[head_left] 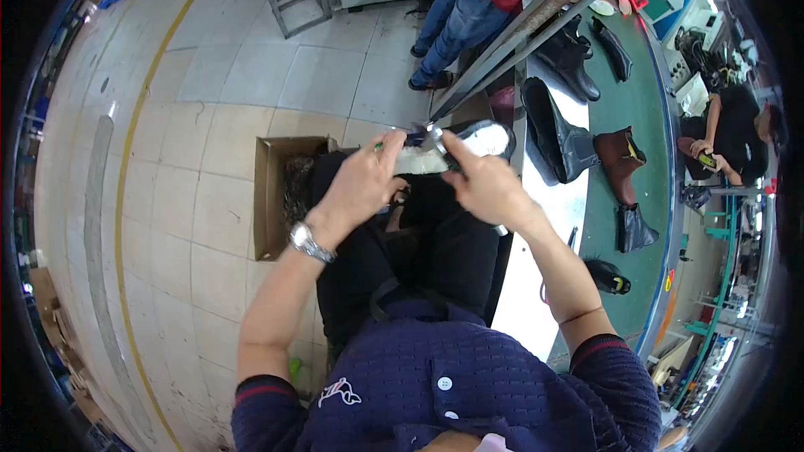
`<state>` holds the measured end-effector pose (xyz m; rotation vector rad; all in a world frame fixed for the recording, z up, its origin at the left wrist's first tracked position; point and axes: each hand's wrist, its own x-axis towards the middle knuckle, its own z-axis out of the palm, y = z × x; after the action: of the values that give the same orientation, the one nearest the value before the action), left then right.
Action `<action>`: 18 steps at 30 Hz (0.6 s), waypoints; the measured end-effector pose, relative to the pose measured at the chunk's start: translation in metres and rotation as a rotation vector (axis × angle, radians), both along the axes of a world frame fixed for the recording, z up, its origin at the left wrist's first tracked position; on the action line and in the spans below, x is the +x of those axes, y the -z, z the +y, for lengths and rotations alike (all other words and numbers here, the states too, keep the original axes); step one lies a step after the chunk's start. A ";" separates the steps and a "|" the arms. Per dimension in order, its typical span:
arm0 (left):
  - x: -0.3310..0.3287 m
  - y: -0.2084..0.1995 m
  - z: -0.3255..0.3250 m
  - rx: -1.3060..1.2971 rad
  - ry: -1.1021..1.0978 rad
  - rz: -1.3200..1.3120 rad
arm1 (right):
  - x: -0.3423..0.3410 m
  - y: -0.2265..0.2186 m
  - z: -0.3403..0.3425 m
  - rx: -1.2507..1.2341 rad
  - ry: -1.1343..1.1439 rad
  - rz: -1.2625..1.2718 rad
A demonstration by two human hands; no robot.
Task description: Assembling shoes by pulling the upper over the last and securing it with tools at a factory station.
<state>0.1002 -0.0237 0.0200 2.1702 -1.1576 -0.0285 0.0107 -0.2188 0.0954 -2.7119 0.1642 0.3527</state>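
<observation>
Pale tiled floor (222, 167), yellow line (126, 151)

Hands (358, 184) (494, 191) hold a shoe (487, 141) and metal tool (435, 139).

From your one o'clock round to three runs a green-topped bench (620, 318), bearing a tall black boot (563, 138) at one, a brown boot (615, 169) between one and two, and a black ankle boot (636, 230) at two. On the tiled floor (218, 151), a stool (303, 2) stands at your eleven.
</observation>
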 end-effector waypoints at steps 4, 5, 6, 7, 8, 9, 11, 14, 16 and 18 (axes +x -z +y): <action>-0.002 -0.012 0.016 -0.031 0.134 0.016 | -0.018 -0.008 -0.028 0.087 0.143 -0.163; -0.016 -0.012 0.017 -0.066 -0.050 0.005 | -0.025 0.000 -0.033 0.044 0.244 -0.036; -0.032 -0.012 0.018 -0.098 -0.236 -0.003 | -0.040 0.013 -0.037 0.107 0.233 -0.023; -0.051 -0.010 0.023 -0.075 -0.299 0.193 | -0.049 0.007 -0.028 0.203 0.239 0.120; -0.068 -0.004 0.026 -0.259 -0.320 0.326 | -0.058 -0.002 -0.016 0.295 0.240 0.267; -0.082 -0.003 0.030 -0.194 -0.321 0.423 | -0.069 -0.005 -0.006 0.500 0.271 0.290; -0.104 0.005 0.037 -0.134 -0.435 0.541 | -0.080 -0.012 0.013 0.668 0.265 0.362; -0.095 0.008 0.058 -0.223 -0.637 0.395 | -0.070 -0.015 0.027 0.565 0.018 0.306; -0.093 0.007 0.057 -0.280 -0.671 0.314 | -0.057 -0.014 0.030 0.513 -0.102 0.278; -0.096 0.008 0.057 -0.230 -0.550 0.336 | -0.037 -0.024 0.036 0.458 -0.224 0.240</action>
<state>0.0039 0.0333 0.0123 2.1018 -0.3403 -0.0176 -0.0267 -0.1824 0.1195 -2.2321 -0.1410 0.6902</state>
